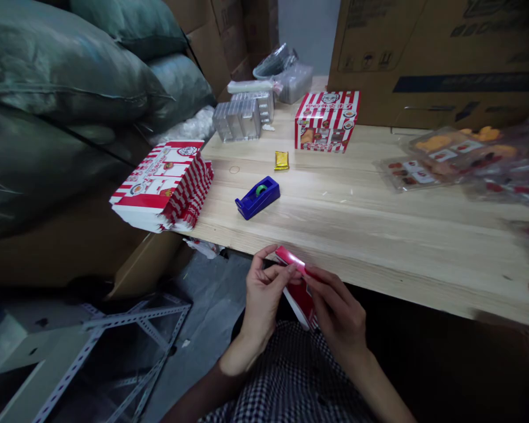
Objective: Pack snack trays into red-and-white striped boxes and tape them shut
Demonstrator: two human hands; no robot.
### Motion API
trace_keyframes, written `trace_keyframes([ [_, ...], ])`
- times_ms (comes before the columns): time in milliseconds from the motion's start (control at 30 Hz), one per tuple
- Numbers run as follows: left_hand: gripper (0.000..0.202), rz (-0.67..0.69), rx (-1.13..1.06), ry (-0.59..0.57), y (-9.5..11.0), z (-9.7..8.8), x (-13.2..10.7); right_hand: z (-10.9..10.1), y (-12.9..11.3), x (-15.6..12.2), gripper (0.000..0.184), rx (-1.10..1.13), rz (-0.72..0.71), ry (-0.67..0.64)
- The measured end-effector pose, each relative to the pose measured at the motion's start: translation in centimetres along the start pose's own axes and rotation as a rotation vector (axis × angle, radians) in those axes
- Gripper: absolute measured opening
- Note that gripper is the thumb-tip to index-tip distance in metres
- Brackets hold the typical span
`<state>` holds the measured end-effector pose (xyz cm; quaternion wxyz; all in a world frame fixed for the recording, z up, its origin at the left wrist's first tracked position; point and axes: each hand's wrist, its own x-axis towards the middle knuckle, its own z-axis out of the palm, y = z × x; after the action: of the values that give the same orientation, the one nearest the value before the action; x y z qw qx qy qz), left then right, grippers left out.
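Just off the table's front edge, both hands grip a red and white printed cardboard box (302, 296), seen edge-on and partly hidden by my fingers. My left hand (264, 288) pinches its upper left part between thumb and fingers. On the right side, my right hand (337, 302) has its fingers closed on the same piece. Beyond the hands lies a blue tape dispenser (259, 198) with a green core. A small yellow packet (281, 160) rests behind it. To the left is a stack of red-striped flat cartons (161, 182).
An upright red-striped box (327, 122) stands at the back of the wooden table (317, 205). Clear plastic cases (237, 120) are behind left. Plastic-packed toy food (441, 155) lies right. A large brown carton (436, 64) and stuffed sacks (62, 64) flank the table.
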<state>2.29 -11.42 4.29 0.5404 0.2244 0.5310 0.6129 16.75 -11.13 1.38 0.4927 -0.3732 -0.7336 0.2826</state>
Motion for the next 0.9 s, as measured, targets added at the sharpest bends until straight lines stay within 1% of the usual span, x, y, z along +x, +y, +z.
trace_keyframes([
  [100, 0.055, -0.031, -0.009, 0.031, -0.6, -0.4, -0.1, 0.1, 0.3, -0.4, 0.045, -0.009, -0.016, -0.010],
  [200, 0.056, -0.034, -0.009, 0.034, -0.8, -0.6, -0.1, -0.1, 0.3, -0.4, 0.046, -0.013, -0.034, -0.027],
  [333, 0.060, -0.024, 0.010, 0.005, -0.8, -1.0, 0.3, -0.1, 0.3, -0.2, 0.045, 0.004, -0.026, -0.040],
  [500, 0.070, -0.094, 0.078, -0.037, -1.1, -1.4, 1.3, -0.2, 0.9, -0.2, 0.044, 0.028, 0.015, -0.048],
  [600, 0.074, -0.056, 0.170, -0.035, -1.8, -1.8, 1.8, -0.3, 0.9, -0.1, 0.042, 0.031, 0.038, -0.029],
  [667, 0.073, 0.039, 0.281, -0.008, -2.4, -2.1, 2.1, -0.4, 0.8, 0.0, 0.040, 0.035, 0.057, -0.020],
  [700, 0.072, 0.121, 0.361, 0.034, -2.6, -2.3, 2.2, -0.4, 0.8, 0.1, 0.039, 0.040, 0.069, -0.022],
  [733, 0.070, 0.231, 0.455, 0.091, -2.7, -2.6, 2.3, -0.5, 0.7, 0.2, 0.038, 0.050, 0.084, -0.025],
  [800, 0.064, 0.529, 0.650, 0.177, -2.5, -3.1, 2.6, -0.8, 0.5, 0.6, 0.035, 0.082, 0.120, -0.043],
  [833, 0.057, 0.695, 0.736, 0.161, -2.1, -3.3, 2.8, -1.1, 0.4, 0.9, 0.033, 0.103, 0.136, -0.055],
  [867, 0.048, 0.843, 0.805, 0.090, -1.6, -3.4, 3.1, -1.4, 0.3, 1.2, 0.031, 0.126, 0.152, -0.064],
  [900, 0.038, 0.958, 0.852, -0.018, -0.9, -3.5, 3.4, -1.9, 0.2, 1.6, 0.030, 0.151, 0.165, -0.071],
])
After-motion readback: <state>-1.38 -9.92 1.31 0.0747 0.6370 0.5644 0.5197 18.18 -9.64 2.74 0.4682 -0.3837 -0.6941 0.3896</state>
